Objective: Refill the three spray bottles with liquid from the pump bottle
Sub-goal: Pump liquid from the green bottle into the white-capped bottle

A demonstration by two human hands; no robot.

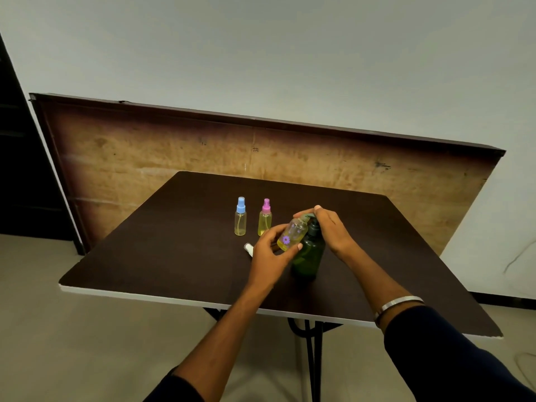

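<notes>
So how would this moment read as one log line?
left hand: tilts flower-print bottle | right hand: on green pump bottle | blue-capped bottle, pink-capped bottle: upright on table

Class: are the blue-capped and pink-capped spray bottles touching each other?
Apart. The head view shows dark tabletop between the blue-capped clear spray bottle and the pink-capped clear spray bottle, both standing upright.

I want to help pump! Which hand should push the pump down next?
Probably the right hand: it already rests on top of the green pump bottle. The left hand is busy holding the flowered spray bottle tilted at the spout.
</notes>
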